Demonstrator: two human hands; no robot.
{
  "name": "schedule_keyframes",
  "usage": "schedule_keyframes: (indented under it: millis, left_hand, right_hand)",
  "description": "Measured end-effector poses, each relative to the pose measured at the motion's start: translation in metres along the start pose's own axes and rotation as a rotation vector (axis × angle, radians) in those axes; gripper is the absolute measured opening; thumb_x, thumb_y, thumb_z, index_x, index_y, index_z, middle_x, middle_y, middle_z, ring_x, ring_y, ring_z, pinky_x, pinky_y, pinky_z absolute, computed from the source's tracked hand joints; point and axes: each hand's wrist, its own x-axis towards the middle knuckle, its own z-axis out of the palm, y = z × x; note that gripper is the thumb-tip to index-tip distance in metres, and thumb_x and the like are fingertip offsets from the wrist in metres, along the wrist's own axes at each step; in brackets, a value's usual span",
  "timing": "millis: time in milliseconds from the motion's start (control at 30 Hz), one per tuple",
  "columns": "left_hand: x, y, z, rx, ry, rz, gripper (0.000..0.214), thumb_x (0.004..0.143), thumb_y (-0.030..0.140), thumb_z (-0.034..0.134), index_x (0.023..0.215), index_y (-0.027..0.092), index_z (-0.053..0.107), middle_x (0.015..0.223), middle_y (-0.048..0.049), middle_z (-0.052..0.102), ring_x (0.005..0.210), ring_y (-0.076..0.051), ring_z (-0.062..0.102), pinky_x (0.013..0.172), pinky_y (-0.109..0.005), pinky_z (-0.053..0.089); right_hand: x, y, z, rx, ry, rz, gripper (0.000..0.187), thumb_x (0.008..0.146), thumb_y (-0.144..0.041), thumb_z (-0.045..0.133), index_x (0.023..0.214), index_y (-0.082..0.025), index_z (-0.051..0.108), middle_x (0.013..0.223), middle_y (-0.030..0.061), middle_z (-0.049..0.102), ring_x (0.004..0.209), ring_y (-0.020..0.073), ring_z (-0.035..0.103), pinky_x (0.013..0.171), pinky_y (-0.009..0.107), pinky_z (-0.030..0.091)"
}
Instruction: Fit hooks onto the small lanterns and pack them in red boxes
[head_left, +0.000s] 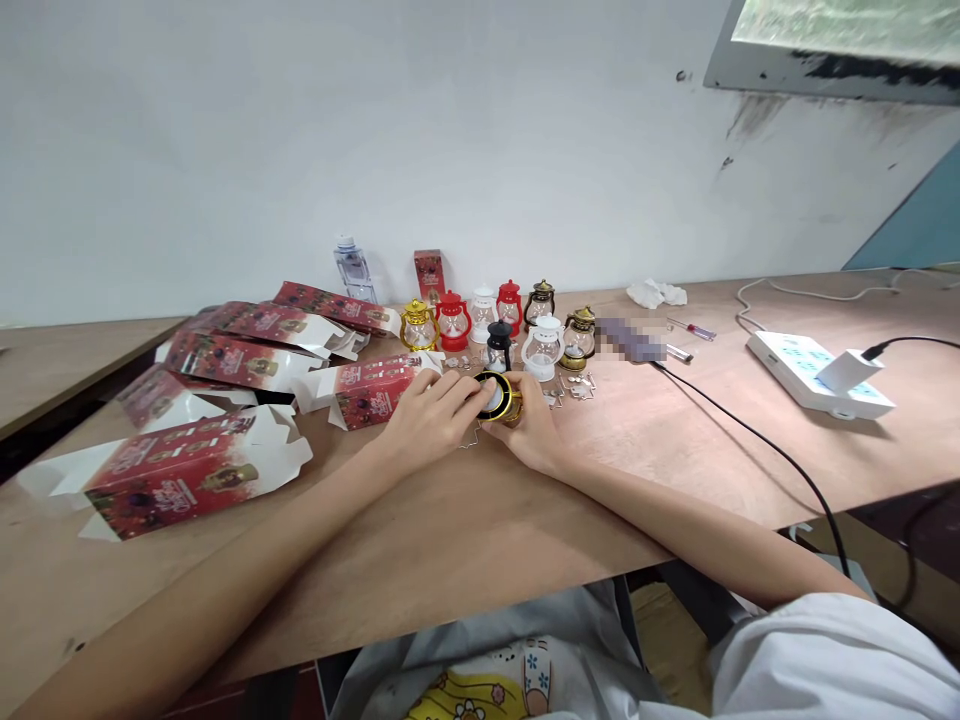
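Note:
My right hand [534, 428] is closed around a small gold lantern [516, 403], tipped so that its round black-and-gold base faces up toward me. In the opening of that base sits a white round piece [492, 396]. My left hand [439, 415] has its fingers curled together, with the fingertips on this white piece and the base's edge. Just behind my hands stand a black lantern [499, 347] and a white lantern [543, 350]. Bent wire pieces [577, 385] lie beside my right hand, and another wire piece [469, 437] lies beneath my hands.
More lanterns stand behind, including a red one [453, 322] and a bronze one [578, 340]. Opened red cartons [187, 470] pile up on the left, near a water bottle [354, 270]. To the right are a black cable [757, 425], a power strip [817, 372] and a screwdriver [697, 330].

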Motion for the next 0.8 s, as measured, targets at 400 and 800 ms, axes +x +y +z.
schedule_keyframes:
  millis: [400, 800]
  left_hand:
    - [-0.018, -0.002, 0.018, -0.602, 0.045, -0.553, 0.034, 0.083, 0.025, 0.054, 0.113, 0.014, 0.045, 0.098, -0.0078, 0.055, 0.073, -0.014, 0.052, 0.067, -0.029, 0.045]
    - [-0.036, -0.007, 0.023, -0.865, -0.536, -0.401, 0.019, 0.08, 0.038, 0.066, 0.084, 0.019, 0.064, 0.089, -0.0021, 0.063, 0.086, -0.017, 0.056, 0.081, -0.03, 0.043]
  right_hand:
    - [0.0, -0.002, -0.003, 0.123, 0.205, -0.05, 0.059, 0.07, -0.047, 0.074, 0.116, -0.026, 0.045, 0.113, 0.007, 0.053, 0.105, 0.0235, 0.054, 0.092, 0.042, 0.047]
    - [0.001, -0.005, 0.001, 0.348, 0.241, 0.075, 0.061, 0.066, -0.046, 0.076, 0.113, -0.025, 0.044, 0.109, 0.0052, 0.056, 0.102, 0.021, 0.058, 0.089, 0.039, 0.05]
